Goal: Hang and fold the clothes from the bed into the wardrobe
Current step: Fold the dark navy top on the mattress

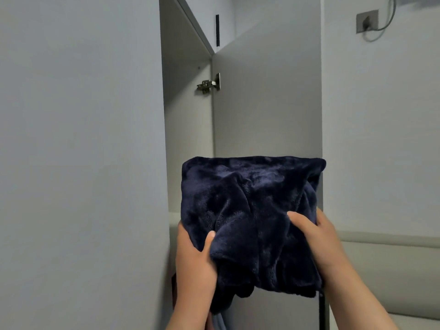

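A folded dark navy fleece garment [250,210] is held up in front of the open wardrobe [188,129]. My left hand [195,260] grips its lower left edge, thumb on top of the cloth. On the lower right side, my right hand [316,236] clamps the bundle with the fingers wrapped over the fabric. The garment hides the lower part of the wardrobe opening. The wardrobe door [266,96] stands swung open to the right, with a metal hinge [209,85] on its inner edge.
A closed grey wardrobe panel [78,151] fills the left. On the right wall are a socket with a cable [367,21] and, lower down, a padded beige headboard [390,263]. A bit of pale fabric [53,322] hangs below the garment.
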Motion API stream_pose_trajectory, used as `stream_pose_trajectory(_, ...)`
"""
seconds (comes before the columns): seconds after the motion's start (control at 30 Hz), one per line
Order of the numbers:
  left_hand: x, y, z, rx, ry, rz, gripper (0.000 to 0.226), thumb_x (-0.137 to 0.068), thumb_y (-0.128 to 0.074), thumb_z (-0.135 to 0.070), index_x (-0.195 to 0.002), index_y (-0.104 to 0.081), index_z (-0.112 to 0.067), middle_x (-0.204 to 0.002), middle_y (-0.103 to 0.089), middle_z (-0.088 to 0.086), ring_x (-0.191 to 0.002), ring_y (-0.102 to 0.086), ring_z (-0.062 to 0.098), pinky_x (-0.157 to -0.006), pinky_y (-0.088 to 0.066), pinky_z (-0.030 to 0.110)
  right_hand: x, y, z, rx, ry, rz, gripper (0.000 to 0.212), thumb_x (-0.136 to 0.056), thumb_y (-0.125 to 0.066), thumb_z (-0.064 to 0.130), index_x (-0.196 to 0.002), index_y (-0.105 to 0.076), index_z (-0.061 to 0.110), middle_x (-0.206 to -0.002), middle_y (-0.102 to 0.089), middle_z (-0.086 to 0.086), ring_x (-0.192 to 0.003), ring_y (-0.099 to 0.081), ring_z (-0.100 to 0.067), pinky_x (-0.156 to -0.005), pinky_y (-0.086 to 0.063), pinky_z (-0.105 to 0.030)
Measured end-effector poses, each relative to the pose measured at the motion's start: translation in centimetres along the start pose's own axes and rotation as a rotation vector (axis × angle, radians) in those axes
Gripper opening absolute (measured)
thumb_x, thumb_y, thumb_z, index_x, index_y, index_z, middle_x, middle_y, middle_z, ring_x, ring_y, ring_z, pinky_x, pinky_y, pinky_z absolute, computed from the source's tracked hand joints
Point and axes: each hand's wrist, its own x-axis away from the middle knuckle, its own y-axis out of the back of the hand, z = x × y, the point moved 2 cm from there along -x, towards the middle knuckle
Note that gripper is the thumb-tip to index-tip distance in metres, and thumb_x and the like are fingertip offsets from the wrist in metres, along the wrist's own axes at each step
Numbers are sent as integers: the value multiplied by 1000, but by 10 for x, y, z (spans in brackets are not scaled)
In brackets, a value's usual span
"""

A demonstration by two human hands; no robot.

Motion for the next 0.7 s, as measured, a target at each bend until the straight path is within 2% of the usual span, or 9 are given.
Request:
stream_pose_trajectory(0.17, -31, -8, 9, -54, -46, -96, 50, -92, -60, -19, -137, -43, -30, -126, -59, -11, -115, -57, 11, -102, -46, 41, -48, -27, -15, -57, 10, 66, 30, -87, -66, 13, -113, -66, 28, -104, -73, 7, -89, -71, -12, -74, -55, -31)
stream_pose_trajectory(0.3, -61, -14, 36, -135, -77, -248, 59, -93, -60, -29, -144, -32, -35, -138, -50, -9, -126, -50, 16, -107, -42, 44, -92, -60, -45, -104, 26, 155, 29, -87, -65, 10, -110, -66, 29, -96, -74, 14, -84, -71, -5, -63, -55, -19)
stream_pose_trajectory(0.37, -79, -19, 53, -144, -49, -346, 53, -92, -60, -27, -138, -36, -36, -130, -53, -12, -117, -53, 14, -101, -44, 40, -120, -77, -65, -126, 29, 204, 30, -88, -64, 9, -109, -66, 30, -93, -74, 16, -83, -70, -3, -60, -53, -14)
stream_pose_trajectory(0.43, -96, -25, 67, -141, -5, -459, 49, -93, -59, -24, -135, -38, -36, -123, -55, -11, -108, -54, 15, -89, -44, 34, -151, -96, -84, -131, 15, 275, 30, -89, -63, 8, -108, -66, 30, -94, -74, 16, -83, -70, -3, -60, -53, -13)
stream_pose_trajectory(0.5, -116, -32, 74, -152, 48, -553, 50, -94, -57, -26, -138, -36, -33, -129, -54, -5, -108, -54, 19, -85, -40, 33, -188, -118, -102, -134, -26, 358, 26, -89, -64, 10, -105, -67, 31, -93, -75, 13, -82, -71, -3, -60, -52, -13)
stream_pose_trajectory(0.57, -136, -36, 82, -193, 87, -640, 53, -96, -52, -32, -144, -32, -32, -139, -45, -2, -115, -52, 22, -87, -39, 31, -223, -142, -118, -101, -96, 438, 18, -88, -65, 16, -99, -69, 30, -89, -75, 10, -77, -71, -5, -59, -51, -16)
stream_pose_trajectory(0.63, -153, -36, 88, -238, 112, -721, 57, -95, -49, -41, -147, -27, -33, -149, -30, -3, -122, -46, 22, -93, -37, 32, -253, -170, -135, -38, -197, 568, 13, -86, -67, 23, -97, -71, 27, -86, -76, 6, -75, -72, -10, -61, -52, -23)
stream_pose_trajectory(0.7, -163, -31, 93, -281, 178, -746, 66, -90, -45, -56, -148, -21, -37, -155, -18, -7, -132, -38, 24, -104, -36, 41, -274, -195, -148, 25, -263, 671, 17, -83, -69, 29, -99, -71, 27, -86, -76, 3, -79, -73, -16, -68, -54, -30)
